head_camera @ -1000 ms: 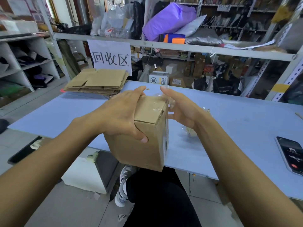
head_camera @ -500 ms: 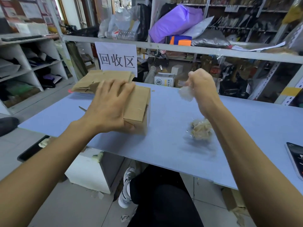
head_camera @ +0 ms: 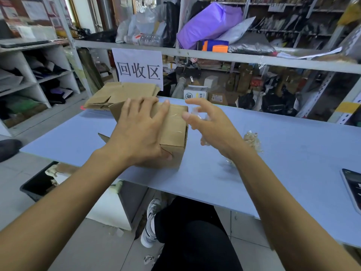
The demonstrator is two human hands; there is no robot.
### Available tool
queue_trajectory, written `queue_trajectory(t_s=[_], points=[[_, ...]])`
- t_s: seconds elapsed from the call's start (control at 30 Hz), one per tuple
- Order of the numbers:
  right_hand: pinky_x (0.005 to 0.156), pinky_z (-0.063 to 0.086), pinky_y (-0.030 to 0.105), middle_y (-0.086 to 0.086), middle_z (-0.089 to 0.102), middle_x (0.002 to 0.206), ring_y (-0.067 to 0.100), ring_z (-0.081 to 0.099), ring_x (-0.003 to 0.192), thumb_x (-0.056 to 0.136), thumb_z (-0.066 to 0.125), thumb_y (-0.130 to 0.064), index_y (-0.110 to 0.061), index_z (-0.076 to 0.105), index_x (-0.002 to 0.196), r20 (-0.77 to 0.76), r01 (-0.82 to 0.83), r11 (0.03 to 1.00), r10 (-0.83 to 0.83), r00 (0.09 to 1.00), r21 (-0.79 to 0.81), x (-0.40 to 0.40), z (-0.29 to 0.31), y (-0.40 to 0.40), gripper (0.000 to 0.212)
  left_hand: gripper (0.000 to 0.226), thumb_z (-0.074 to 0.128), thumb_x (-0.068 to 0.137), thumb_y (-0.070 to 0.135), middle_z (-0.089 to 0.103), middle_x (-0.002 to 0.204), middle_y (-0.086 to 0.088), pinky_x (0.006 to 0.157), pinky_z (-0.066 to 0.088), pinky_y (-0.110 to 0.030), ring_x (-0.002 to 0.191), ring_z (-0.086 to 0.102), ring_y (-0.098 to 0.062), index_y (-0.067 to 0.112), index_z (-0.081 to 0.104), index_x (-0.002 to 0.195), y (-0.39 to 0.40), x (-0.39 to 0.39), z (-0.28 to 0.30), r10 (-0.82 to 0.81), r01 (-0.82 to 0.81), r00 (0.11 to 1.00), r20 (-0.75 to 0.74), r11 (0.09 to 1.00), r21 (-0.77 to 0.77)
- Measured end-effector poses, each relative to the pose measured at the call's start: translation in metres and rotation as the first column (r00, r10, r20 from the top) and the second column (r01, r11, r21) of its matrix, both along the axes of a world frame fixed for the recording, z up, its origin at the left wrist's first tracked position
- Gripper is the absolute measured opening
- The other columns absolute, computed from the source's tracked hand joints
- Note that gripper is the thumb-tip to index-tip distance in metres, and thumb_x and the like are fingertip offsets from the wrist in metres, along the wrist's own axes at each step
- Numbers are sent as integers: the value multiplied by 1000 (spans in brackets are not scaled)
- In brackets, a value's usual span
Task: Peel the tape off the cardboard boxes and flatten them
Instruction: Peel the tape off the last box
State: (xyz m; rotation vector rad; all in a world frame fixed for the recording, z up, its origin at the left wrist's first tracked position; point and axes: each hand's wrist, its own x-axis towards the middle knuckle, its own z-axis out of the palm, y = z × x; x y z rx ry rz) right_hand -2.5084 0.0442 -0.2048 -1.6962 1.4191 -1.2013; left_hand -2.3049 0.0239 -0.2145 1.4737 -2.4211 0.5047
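Note:
A small brown cardboard box (head_camera: 173,130) stands on the light blue table (head_camera: 293,163), with shiny clear tape across its top. My left hand (head_camera: 136,133) lies on the box top with fingers spread and straight and the thumb against the near face. My right hand (head_camera: 213,130) hovers just right of the box, its fingers loosely curled round a scrap of clear tape (head_camera: 198,114). A crumpled wad of peeled tape (head_camera: 252,139) lies on the table to the right.
A stack of flattened cardboard (head_camera: 121,92) lies at the table's far left, below a white paper sign (head_camera: 138,69). A phone (head_camera: 353,186) rests at the right edge. Cluttered shelves stand behind the table. My leg and a white block are under the table's near edge.
The box went from my lap area onto the table under my left hand. My right hand pulled tape away up and right, then came back beside the box.

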Motion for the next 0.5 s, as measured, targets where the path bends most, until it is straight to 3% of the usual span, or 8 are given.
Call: queue_trajectory(t_s=[0.1,0.2,0.33,0.5], points=[[60,47,9,-6,54,126,1,55,74,97,65,-16,-28,67,126,-166,-19,979,-16,986,-205,0,-11,-3,31,129,64,47,81,39,144,-18,115,21,-62,132,34,-43,15,31,153,4,-4,-2,3,-2,1000,12,999,-33],[87,33,0,-2,58,132,3,53,110,94,70,-14,-22,72,122,-315,-29,954,-70,946,-300,2,-15,-4,29,130,67,52,80,31,150,-15,118,17,-59,137,28,-41,18,22,156,4,-5,1,18,-18,999,49,1000,2],[87,35,5,-3,62,124,-1,48,101,90,73,-13,-18,73,111,-317,-31,949,-75,945,-315,1,-12,0,21,125,54,46,81,39,147,-12,115,21,-57,133,36,-40,16,33,151,6,-2,2,8,-7,999,32,999,-35],[82,36,4,-9,54,118,7,50,99,92,68,-14,-29,64,98,-368,-61,966,-37,929,-253,4,-6,3,16,107,76,44,75,44,144,-9,115,22,-59,133,38,-39,24,48,134,6,-2,-4,-86,81,993,-80,995,-66]])
